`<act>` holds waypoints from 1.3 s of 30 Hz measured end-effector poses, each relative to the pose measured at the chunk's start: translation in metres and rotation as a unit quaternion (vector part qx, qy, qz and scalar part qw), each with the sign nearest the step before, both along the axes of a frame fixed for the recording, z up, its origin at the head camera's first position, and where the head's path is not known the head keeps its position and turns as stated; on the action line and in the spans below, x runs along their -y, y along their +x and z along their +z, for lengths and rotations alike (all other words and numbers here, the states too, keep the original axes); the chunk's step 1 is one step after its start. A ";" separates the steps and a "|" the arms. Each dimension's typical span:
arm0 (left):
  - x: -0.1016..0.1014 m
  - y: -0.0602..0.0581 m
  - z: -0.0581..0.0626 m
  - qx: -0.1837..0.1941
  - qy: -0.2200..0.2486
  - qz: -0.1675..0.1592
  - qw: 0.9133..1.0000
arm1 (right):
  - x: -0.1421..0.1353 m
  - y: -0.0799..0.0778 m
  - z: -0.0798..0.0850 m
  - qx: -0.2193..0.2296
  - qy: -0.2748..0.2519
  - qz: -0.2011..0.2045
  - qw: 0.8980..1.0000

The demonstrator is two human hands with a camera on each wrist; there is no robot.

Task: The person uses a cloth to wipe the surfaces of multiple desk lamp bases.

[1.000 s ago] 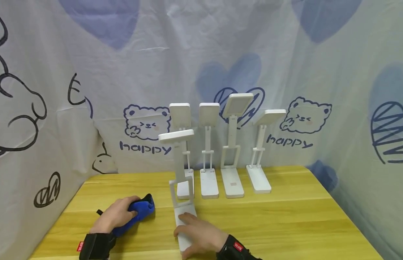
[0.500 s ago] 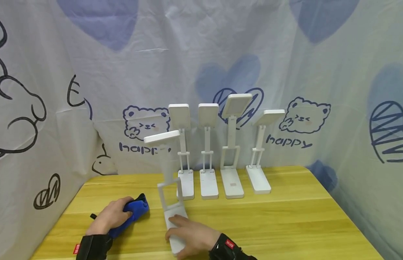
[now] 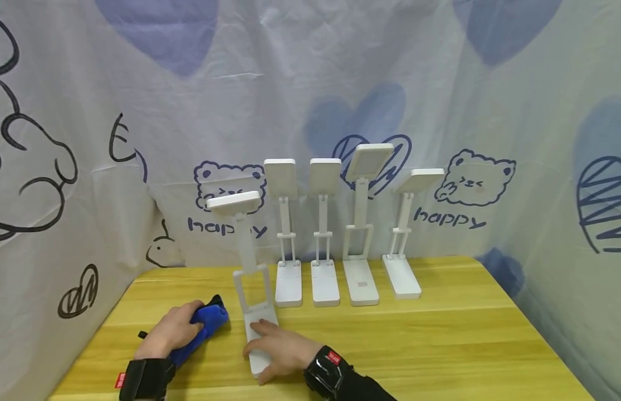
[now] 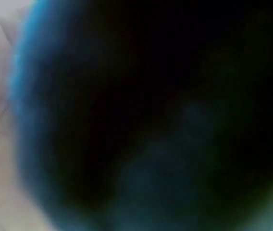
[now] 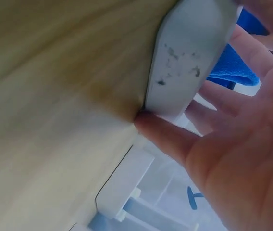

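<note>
My right hand point(image 3: 282, 350) grips the base of a white folding desk lamp point(image 3: 247, 250), fingers across its top and thumb at the near edge. The lamp stands unfolded, its flat head point(image 3: 234, 204) level with the printed bear. In the right wrist view the side of its base point(image 5: 189, 57) shows scuff marks, and the thumb tip meets its lower corner against the table. To the left, my left hand point(image 3: 171, 333) holds a bunched blue cloth point(image 3: 210, 322) with a black part at its far end. The left wrist view is mostly dark and blurred by the cloth point(image 4: 35, 96).
Several similar white lamps point(image 3: 325, 284) stand unfolded in a row along the back of the wooden table point(image 3: 415, 356). The rightmost lamp point(image 3: 402, 278) is turned at an angle. A white printed curtain point(image 3: 300, 67) hangs close behind and at both sides.
My right hand has slid the lamp leftward, out from in front of the leftmost back lamp, and latterly a little farther back. The left hand keeps its hold on the cloth, nearly still.
</note>
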State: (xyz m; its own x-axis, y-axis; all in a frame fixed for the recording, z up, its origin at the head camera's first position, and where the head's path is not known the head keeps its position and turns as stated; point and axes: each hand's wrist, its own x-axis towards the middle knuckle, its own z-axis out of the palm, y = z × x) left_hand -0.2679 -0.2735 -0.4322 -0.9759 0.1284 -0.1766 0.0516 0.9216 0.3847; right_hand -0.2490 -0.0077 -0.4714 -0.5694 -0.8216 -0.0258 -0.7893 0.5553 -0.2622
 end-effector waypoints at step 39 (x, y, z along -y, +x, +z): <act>-0.001 0.003 -0.001 -0.017 -0.001 -0.019 1.000 | 0.056 -0.050 -0.005 -0.063 -0.040 -0.220 0.973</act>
State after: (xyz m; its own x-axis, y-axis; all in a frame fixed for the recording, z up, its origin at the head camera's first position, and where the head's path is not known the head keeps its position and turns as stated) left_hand -0.2653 -0.2723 -0.4336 -0.9758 0.1641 -0.1445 0.0985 0.9199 0.3796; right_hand -0.2995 -0.0638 -0.4765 -0.8610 -0.4942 0.1200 -0.5083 0.8284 -0.2354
